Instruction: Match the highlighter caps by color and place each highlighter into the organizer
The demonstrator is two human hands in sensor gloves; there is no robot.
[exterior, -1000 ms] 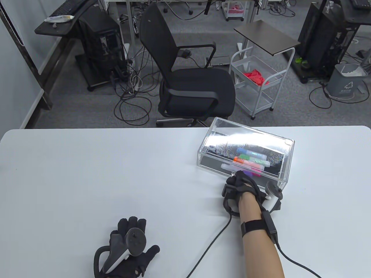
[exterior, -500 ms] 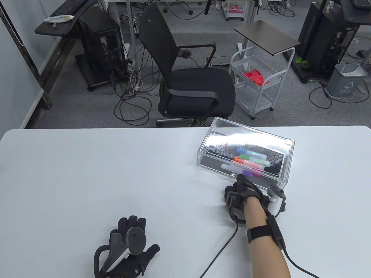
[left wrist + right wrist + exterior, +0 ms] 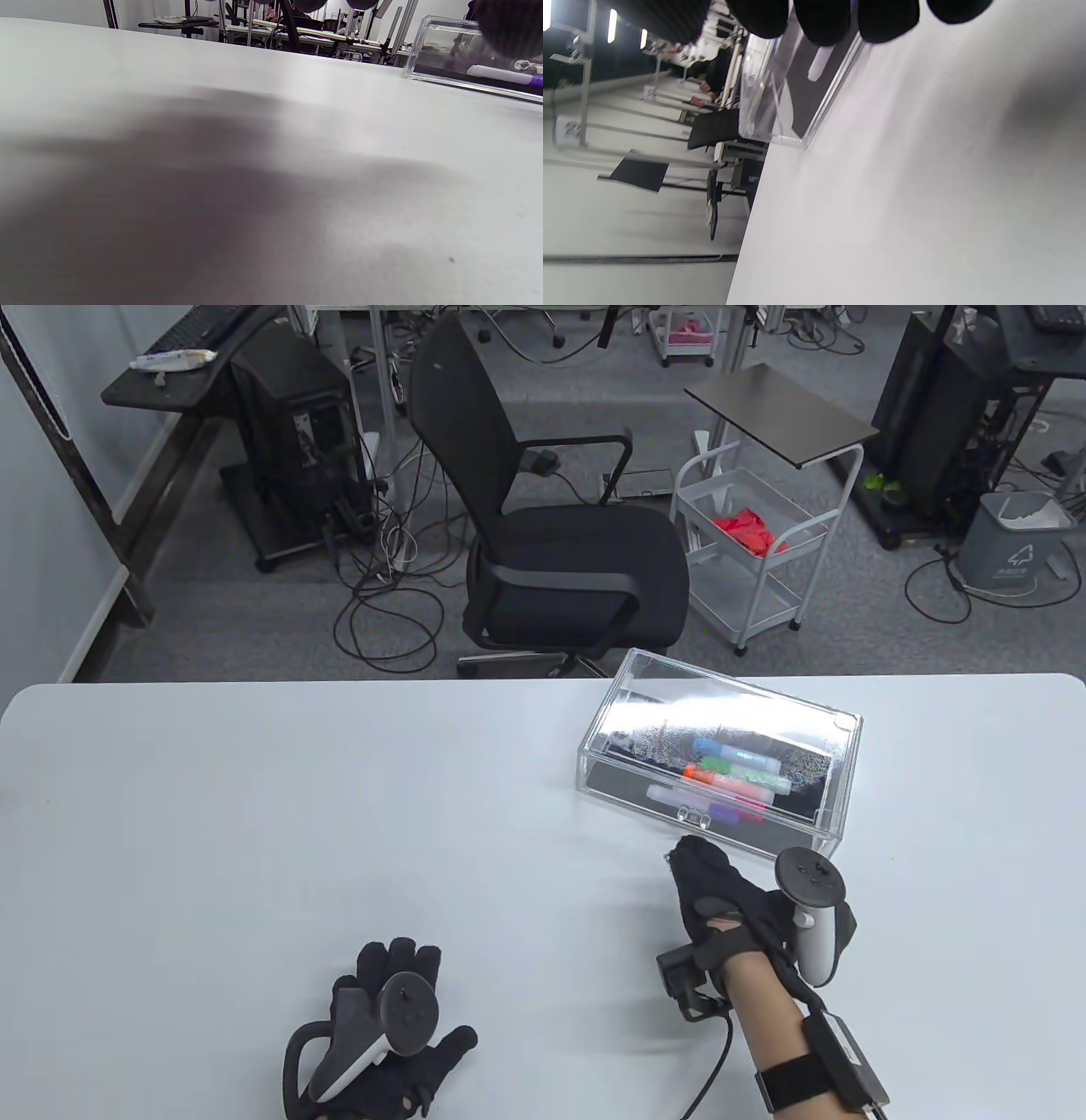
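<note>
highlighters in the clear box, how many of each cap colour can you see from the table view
blue: 1
green: 1
orange: 1
purple: 1
total: 4 highlighters showing in the clear organizer; glare on its lid could hide more

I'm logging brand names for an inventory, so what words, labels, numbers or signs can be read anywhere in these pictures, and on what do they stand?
No text can be read as words.
Highlighters in the clear organizer: print on the barrels, too small and blurred to read.
Grey bin on the floor: a white recycling-type sign with a line of small print under it, unreadable.
Left hand and right hand: no legible marking on gloves or trackers.
</note>
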